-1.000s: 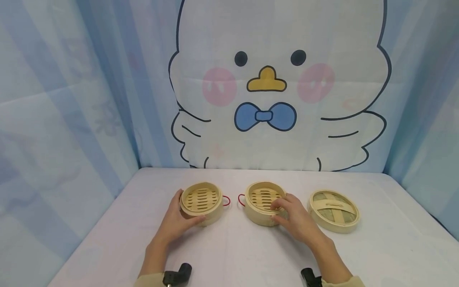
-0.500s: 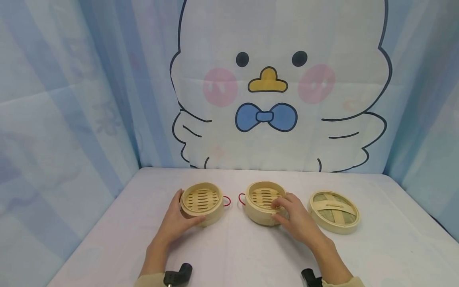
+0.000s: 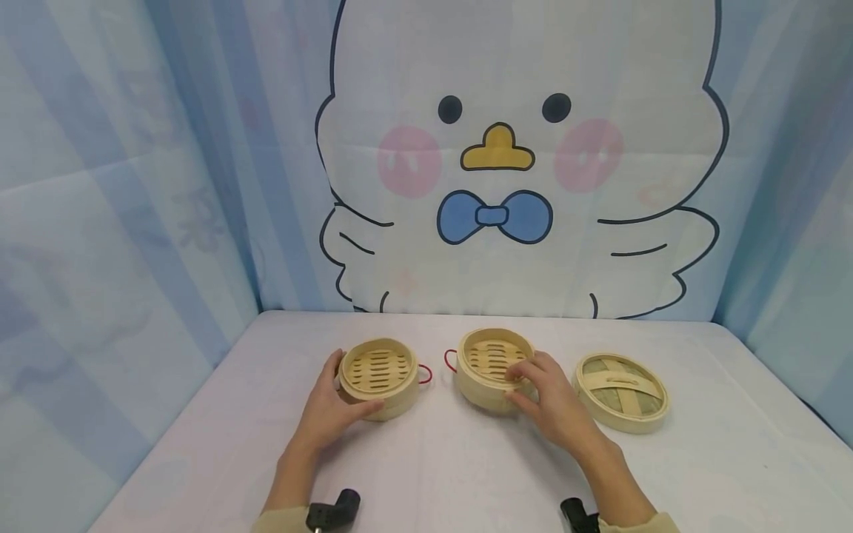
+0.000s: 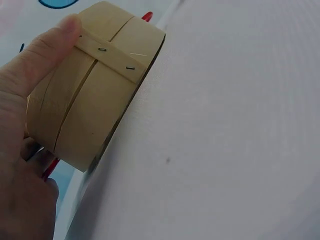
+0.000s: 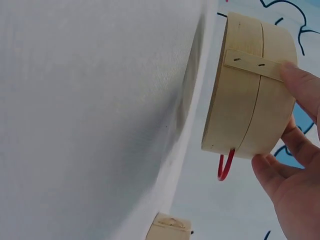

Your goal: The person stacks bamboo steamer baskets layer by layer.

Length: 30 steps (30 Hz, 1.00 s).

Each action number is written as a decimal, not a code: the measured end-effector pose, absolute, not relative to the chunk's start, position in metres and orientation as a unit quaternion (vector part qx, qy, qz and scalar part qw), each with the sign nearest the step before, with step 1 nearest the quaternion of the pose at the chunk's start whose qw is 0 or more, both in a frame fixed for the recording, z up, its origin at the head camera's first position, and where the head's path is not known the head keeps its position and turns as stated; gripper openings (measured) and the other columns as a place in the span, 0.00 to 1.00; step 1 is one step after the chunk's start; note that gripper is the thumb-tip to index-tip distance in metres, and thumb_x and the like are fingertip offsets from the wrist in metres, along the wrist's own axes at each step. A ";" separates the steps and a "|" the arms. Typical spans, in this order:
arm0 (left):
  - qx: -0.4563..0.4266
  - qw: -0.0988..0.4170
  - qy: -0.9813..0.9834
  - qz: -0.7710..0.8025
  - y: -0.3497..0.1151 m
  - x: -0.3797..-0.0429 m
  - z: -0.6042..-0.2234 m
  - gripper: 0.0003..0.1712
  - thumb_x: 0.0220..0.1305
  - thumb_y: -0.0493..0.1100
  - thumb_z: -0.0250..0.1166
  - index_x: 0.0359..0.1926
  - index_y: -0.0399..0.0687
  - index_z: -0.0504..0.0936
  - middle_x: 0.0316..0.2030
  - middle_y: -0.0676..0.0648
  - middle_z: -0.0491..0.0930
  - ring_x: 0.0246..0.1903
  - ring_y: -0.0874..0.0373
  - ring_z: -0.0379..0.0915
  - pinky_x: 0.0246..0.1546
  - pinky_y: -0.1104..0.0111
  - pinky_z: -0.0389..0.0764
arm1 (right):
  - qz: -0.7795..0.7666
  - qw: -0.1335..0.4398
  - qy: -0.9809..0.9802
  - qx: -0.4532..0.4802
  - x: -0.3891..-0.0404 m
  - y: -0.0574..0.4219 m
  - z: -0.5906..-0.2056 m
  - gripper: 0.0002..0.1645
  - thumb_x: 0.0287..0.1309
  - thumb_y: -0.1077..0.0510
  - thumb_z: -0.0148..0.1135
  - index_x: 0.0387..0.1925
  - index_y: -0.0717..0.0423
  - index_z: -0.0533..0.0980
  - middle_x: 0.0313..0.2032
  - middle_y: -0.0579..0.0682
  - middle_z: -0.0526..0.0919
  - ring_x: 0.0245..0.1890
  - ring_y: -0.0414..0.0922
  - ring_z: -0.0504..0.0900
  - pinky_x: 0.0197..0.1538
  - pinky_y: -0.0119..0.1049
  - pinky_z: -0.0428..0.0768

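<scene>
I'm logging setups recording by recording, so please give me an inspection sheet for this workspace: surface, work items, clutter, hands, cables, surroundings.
Surface: white table cover, faint wrinkles.
Work items: left bamboo steamer basket and right bamboo steamer basket, slatted insides showing, each with a red loop; the right one appears raised off the table.
Clutter: nothing seen beyond the bamboo steamer lid, lying unheld at the right.
Hands: left hand holds the left basket; right hand holds the right basket.
Cables: nothing seen.
Surroundings: blue-and-white cloth backdrop printed with a cartoon chick.
</scene>
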<state>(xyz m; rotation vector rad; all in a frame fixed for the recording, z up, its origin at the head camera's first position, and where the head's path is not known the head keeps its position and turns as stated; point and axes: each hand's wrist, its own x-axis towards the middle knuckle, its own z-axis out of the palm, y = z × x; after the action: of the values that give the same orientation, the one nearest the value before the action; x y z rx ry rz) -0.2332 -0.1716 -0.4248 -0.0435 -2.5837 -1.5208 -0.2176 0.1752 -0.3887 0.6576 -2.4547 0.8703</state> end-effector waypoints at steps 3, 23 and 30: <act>-0.019 0.074 -0.857 -0.509 -0.169 -0.234 -0.424 0.72 0.44 0.52 0.85 0.79 0.37 0.47 0.76 0.34 0.51 0.75 0.39 0.45 0.72 0.44 0.49 | 0.320 0.231 -0.887 0.239 -0.217 0.173 -0.386 0.17 0.50 0.69 0.76 0.38 0.51 0.80 0.42 0.47 0.76 0.50 0.51 0.75 0.55 0.54 0.76; -0.031 0.081 -0.853 -0.514 -0.158 -0.235 -0.431 0.73 0.40 0.52 0.86 0.78 0.36 0.49 0.74 0.34 0.56 0.74 0.39 0.49 0.72 0.43 0.50 | 0.349 0.225 -0.877 0.242 -0.223 0.130 -0.359 0.15 0.52 0.66 0.76 0.39 0.53 0.80 0.45 0.50 0.77 0.53 0.51 0.74 0.59 0.54 0.76; -0.034 0.083 -0.857 -0.507 -0.157 -0.236 -0.428 0.74 0.40 0.54 0.86 0.78 0.36 0.49 0.74 0.34 0.57 0.74 0.40 0.51 0.72 0.44 0.51 | 0.362 0.220 -0.875 0.233 -0.229 0.110 -0.352 0.15 0.53 0.65 0.76 0.40 0.54 0.80 0.47 0.51 0.77 0.55 0.53 0.74 0.61 0.54 0.75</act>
<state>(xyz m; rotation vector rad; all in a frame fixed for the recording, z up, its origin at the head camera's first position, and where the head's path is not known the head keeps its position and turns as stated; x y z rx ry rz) -0.2355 -0.1570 -0.4282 -0.1029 -2.5579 -1.5145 -0.2289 0.1098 -0.3515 0.6447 -2.4203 1.0013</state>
